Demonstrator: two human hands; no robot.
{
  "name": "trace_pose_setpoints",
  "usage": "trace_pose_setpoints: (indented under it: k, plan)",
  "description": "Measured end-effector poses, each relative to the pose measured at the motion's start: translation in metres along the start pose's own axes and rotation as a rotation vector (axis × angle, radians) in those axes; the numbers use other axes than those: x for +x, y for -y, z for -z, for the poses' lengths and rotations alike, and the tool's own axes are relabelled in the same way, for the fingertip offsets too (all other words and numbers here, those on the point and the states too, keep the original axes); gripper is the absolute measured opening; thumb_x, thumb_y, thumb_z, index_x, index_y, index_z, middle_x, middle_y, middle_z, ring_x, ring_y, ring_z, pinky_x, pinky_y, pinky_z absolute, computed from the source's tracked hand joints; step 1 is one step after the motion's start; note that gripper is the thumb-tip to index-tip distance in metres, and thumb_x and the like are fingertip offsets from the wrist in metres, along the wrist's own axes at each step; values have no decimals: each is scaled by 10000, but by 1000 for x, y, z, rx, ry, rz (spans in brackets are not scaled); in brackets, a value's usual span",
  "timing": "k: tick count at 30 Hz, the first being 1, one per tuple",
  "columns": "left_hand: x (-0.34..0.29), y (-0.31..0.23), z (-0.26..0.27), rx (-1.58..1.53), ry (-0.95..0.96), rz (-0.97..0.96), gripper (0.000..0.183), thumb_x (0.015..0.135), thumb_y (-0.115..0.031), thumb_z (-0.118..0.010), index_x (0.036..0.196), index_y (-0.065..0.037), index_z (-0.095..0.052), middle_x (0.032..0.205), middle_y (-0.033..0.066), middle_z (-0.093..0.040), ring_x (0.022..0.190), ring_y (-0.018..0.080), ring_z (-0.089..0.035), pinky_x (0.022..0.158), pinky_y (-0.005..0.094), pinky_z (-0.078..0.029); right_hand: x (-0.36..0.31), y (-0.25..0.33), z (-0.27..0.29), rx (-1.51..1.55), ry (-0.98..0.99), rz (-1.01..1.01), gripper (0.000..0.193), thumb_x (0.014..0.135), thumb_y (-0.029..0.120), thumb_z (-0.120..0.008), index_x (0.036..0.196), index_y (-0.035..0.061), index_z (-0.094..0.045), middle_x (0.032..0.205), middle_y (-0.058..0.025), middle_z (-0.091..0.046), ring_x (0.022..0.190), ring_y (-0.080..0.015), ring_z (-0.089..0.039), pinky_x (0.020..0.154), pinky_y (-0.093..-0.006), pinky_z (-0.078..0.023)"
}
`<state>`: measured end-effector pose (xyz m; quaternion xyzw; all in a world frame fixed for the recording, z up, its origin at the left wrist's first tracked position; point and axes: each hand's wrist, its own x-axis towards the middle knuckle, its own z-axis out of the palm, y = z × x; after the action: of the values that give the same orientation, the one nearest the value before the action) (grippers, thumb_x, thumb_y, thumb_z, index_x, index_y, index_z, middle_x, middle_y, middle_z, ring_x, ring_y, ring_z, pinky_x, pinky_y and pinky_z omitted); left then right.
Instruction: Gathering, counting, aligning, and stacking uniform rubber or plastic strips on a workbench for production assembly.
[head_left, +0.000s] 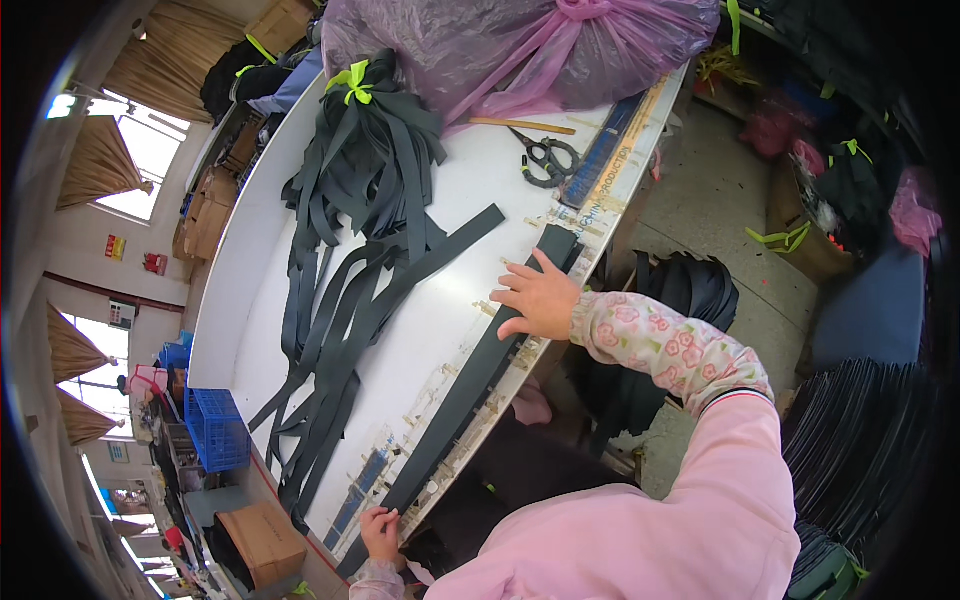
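A long black fabric strip (470,385) lay stretched along the near edge of the white table (255,250), running from beside the ruler markings at the far end down to the lower corner; it rested flat over a row of small pale guide tabs (487,309) fixed at the table's edge. The right hand (538,295) pressed on the strip's upper part, palm down, fingers spread apart and flat, clamped on nothing; its sleeve was pink with a floral cuff (668,345). The left hand (380,533) sat at the strip's lower end, fingers curled together on the strip at the table edge; whether they pinched it or merely pressed it could not be told.

Further in on the table, a loose spread of similar black strips (335,330) lay fanned out, well apart from the held strip; they gathered at the far end into a bundle tied with a yellow-green ribbon (352,82). Black-handled scissors (548,160) lay near the far edge, beside a thin wooden stick (522,125); a large pink plastic bag (520,45) sat beyond them. A blue crate (215,428) and a cardboard box (262,543) stood on the left below the table; dark bundles (690,290) lay on the floor at right.
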<state>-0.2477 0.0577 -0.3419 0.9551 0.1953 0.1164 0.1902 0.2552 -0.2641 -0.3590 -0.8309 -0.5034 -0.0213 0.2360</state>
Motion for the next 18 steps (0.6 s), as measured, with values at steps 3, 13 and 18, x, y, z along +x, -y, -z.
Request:
trace_pose_setpoints:
  k: [3,13,18]
  plan:
    - [4,-4,0,7,25,12,103,763,-28,-804,815,-43,-716,945,120,-649,924,303,-611,812,390,-488,-3,-11,-22,33,-185,-69,562,921,613,-551,1137,117,-701,1149,-76,-667,1307,-268,-513,1194,-552,-233]
    - [-17,-3,5,57,14,-6,103,774,-55,-818,818,-49,-726,938,109,-654,896,293,-611,761,378,-498,-2,-28,-34,171,-344,-118,374,910,471,-657,944,107,-738,910,-42,-691,1008,-232,-630,1167,-492,-301]
    - [9,-9,0,19,21,-16,84,795,-69,-795,864,-59,-747,951,93,-656,905,295,-601,773,379,-483,0,-11,-16,104,-595,-61,234,889,264,-717,1030,77,-700,995,-67,-699,1018,-301,-627,1087,-487,-373]
